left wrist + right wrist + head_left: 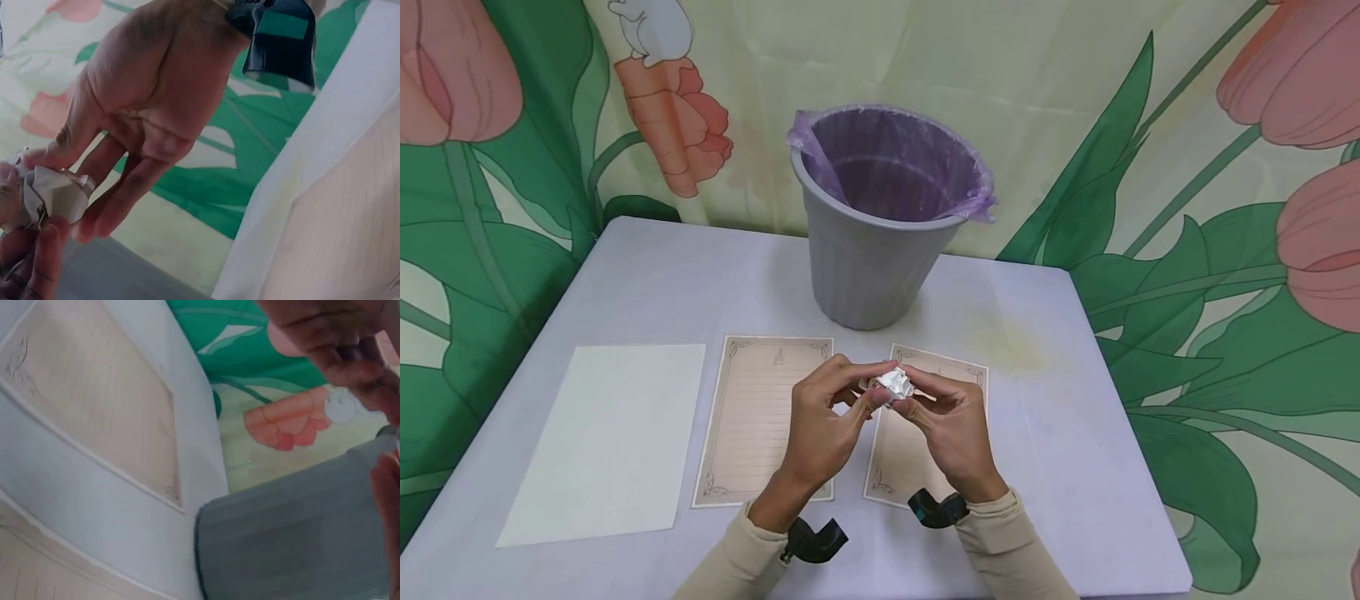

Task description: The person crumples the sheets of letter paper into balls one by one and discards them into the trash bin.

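A small crumpled ball of white paper [895, 384] is held between both hands above the table, in the middle of the head view. My left hand [826, 417] pinches its left side with thumb and fingertips. From the other side, my right hand [953, 423] grips it the same way. In the left wrist view the crumpled paper [56, 197] shows folded, creased faces between the fingertips. Below the hands lie two lined, tan sheets with ornate borders, a left one [752, 417] and a right one [898, 467] that the right hand partly covers.
A grey bin [872, 275] with a purple bag liner [977, 204] stands at the back of the white table [1037, 517]. A plain white sheet [610, 442] lies at the left. Behind the table hangs a floral cloth [1045, 50].
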Demonstrator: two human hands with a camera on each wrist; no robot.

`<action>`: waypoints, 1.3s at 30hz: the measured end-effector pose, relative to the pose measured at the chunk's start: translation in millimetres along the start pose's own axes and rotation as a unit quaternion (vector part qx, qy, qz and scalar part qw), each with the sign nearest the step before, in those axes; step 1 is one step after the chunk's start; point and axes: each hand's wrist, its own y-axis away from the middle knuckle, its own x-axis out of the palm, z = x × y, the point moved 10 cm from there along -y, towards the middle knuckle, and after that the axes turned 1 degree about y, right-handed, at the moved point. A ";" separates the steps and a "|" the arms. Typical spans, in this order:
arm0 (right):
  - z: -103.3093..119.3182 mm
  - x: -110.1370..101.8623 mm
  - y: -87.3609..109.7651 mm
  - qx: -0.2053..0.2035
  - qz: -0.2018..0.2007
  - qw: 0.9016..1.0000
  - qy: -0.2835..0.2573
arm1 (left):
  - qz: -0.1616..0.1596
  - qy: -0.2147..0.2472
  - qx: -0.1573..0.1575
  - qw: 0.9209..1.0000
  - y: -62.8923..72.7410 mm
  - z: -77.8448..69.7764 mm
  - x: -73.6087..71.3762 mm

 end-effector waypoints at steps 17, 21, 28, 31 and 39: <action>28.9 -0.6 -3.0 -0.083 -0.046 0.993 0.071 | 0.013 -0.055 0.008 0.998 -13.8 -2.1 -10.6; 34.4 -3.4 -9.7 -0.082 -0.042 0.993 0.067 | 0.030 -0.066 0.011 0.997 -21.5 -6.6 -11.5; 47.7 -7.8 -28.1 -0.086 -0.041 0.991 0.097 | 0.032 -0.075 0.031 0.996 -44.2 -20.1 -17.4; 53.3 -8.9 -37.1 -0.089 -0.040 0.990 0.099 | 0.022 -0.076 0.044 0.996 -54.4 -24.7 -19.5; 67.6 -12.0 -56.0 -0.098 -0.047 0.989 0.104 | 0.004 -0.092 0.037 0.995 -73.3 -29.3 -23.1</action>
